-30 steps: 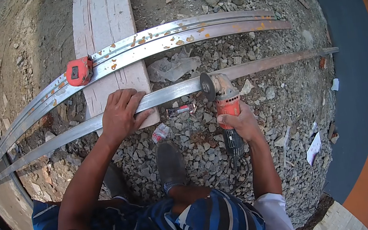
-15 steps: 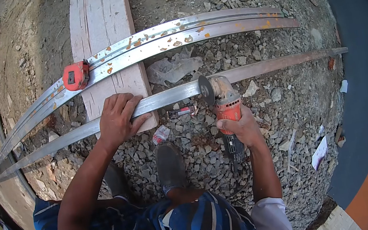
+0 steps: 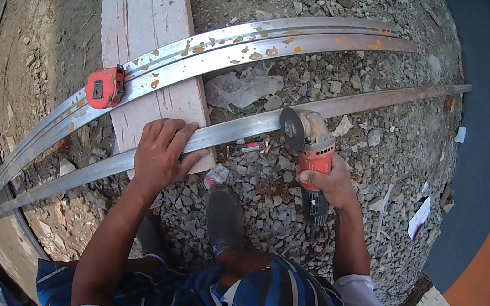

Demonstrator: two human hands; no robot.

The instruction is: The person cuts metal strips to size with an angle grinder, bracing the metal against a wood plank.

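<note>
My right hand (image 3: 329, 183) is wrapped round the red and black body of an angle grinder (image 3: 316, 161). Its dark disc (image 3: 293, 129) overlaps the near edge of a long narrow metal bar (image 3: 235, 130). My left hand (image 3: 162, 153) grips that bar where it crosses a pale wooden board (image 3: 164, 111), fingers over the top and thumb along the near side. Beyond it runs a second metal profile (image 3: 206, 64), grooved and spotted with orange-brown patches. A red tape measure (image 3: 105, 87) rests on this profile, left of the board.
Loose gravel (image 3: 273, 212) surrounds my shoes (image 3: 224, 219). A crumpled clear plastic sheet (image 3: 245, 88) lies between the two metal lengths. Small wrappers (image 3: 216, 175) sit near my feet, and a white scrap (image 3: 419, 219) lies to the right. The grinder's cord (image 3: 317, 253) trails toward me.
The view has shifted a little. The grinder has moved slightly right and toward me, its disc now lower against the bar. My left hand keeps its hold on the bar.
</note>
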